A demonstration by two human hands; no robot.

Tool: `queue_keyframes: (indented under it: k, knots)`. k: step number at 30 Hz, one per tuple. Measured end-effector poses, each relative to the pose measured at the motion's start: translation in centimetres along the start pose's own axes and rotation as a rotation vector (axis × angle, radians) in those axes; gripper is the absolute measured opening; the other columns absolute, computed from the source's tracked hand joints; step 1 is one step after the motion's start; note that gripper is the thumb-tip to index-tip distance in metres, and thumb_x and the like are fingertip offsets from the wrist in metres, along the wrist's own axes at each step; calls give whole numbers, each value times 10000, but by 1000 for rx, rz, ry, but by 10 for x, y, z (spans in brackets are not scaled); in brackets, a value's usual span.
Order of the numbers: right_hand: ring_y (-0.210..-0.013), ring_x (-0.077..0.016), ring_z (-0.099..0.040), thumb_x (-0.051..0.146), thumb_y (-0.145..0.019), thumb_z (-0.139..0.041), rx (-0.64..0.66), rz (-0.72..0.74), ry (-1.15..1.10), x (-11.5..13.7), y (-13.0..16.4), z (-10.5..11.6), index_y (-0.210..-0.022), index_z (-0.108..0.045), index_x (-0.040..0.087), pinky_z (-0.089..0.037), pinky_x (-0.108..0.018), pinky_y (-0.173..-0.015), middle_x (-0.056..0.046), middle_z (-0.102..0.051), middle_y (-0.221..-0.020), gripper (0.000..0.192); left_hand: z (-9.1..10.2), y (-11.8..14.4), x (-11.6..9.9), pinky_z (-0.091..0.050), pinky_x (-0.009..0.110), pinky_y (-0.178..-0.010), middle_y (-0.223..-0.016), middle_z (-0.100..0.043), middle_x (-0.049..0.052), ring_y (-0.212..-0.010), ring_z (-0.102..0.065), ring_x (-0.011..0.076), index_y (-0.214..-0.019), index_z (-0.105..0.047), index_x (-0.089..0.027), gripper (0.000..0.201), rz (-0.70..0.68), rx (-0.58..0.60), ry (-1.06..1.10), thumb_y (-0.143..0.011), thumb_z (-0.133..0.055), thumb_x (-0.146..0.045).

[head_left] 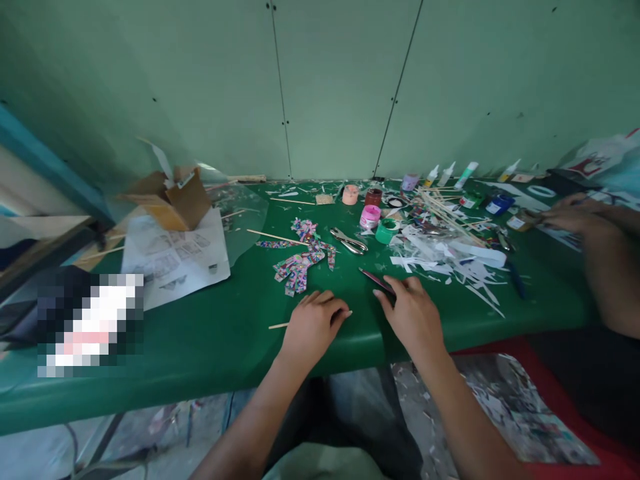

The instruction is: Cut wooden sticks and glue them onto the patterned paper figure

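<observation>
My left hand (316, 325) is closed near the table's front edge, with its thumb and fingers pinched together. A thin wooden stick (279, 326) comes out from under it on the left; the rest is hidden by the hand. In my right hand (411, 313) is a slim dark-pink tool (376, 279), its pointed tip aimed up and left. Beyond my left hand lies a flat figure (300, 263) of colourful patterned pieces, with another wooden stick (275, 236) across it. Metal pliers (350, 241) rest to its right.
Paint jars, pink (371, 217) and green (387, 231), stand behind the pliers. White paper scraps (440, 253) pile up at right. An open cardboard box (173, 200) and printed sheet (175, 257) are at left. Another person's hand (575, 212) works at far right.
</observation>
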State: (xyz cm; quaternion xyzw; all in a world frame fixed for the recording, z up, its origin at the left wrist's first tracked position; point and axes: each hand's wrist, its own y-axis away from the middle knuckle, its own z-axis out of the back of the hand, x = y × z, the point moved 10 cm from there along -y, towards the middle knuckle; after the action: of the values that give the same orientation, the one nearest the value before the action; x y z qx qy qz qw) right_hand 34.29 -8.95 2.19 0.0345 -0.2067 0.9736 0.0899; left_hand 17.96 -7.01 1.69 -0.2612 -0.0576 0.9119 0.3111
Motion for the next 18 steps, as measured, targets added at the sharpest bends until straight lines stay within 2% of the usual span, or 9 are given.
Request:
queue_keyframes:
  k: [3, 5, 7, 10, 12, 14, 18]
  knots:
    - [-809, -233, -543, 324, -887, -503, 29, 52, 51, 5, -13, -10, -867, -630, 173, -390, -326, -699, -110, -574, -863, 199, -1, 0, 0, -435, 305, -747, -860, -630, 12, -831, -562, 166, -861, -666, -245, 156, 3, 10, -6, -889, -519, -291]
    - [-830, -241, -556, 267, -896, -484, 59, 87, 60, 7, -16, -14, -835, -603, 151, -396, -318, -692, -119, -597, -844, 177, -2, 0, 1, -432, 308, -752, -869, -632, 11, -837, -561, 170, -864, -663, -241, 163, 11, 12, -16, -894, -511, -292]
    - [-755, -225, -585, 242, -912, -443, 109, 95, 25, 6, -12, -15, -905, -588, 137, -392, -287, -603, -112, -622, -794, 179, -3, 0, 1, -430, 309, -753, -872, -634, 10, -840, -559, 172, -862, -662, -237, 165, 17, 14, -19, -894, -511, -297]
    - [-538, -190, -582, 255, -937, -364, 174, 87, -90, 7, 11, -11, -1151, -530, 149, -343, -263, -449, -71, -658, -719, 291, -3, 0, 1, -432, 306, -753, -867, -636, 8, -832, -557, 169, -860, -665, -240, 162, 15, 16, -6, -891, -515, -293]
    - [-557, -184, -624, 226, -936, -325, 172, 128, -193, 18, 34, -4, -1303, -444, 175, -377, -262, -435, -97, -701, -910, 389, -3, 0, 0, -433, 305, -750, -864, -637, 8, -824, -554, 168, -863, -668, -241, 162, 16, 14, -4, -891, -514, -286]
    - [-577, -182, -653, 184, -921, -301, 166, 143, -251, 28, 56, 0, -1335, -433, 190, -422, -265, -442, -107, -692, -1048, 435, -3, 1, 0, -433, 304, -744, -871, -638, 9, -824, -552, 168, -874, -668, -241, 170, 18, 9, -6, -897, -503, -276]
    - [-594, -194, -681, 178, -896, -323, 192, 90, -264, 38, 79, -6, -1329, -480, 200, -484, -269, -450, -84, -702, -1049, 461, -2, 1, -1, -430, 302, -743, -883, -643, 7, -828, -550, 167, -893, -664, -240, 181, 25, 9, -9, -905, -485, -265]
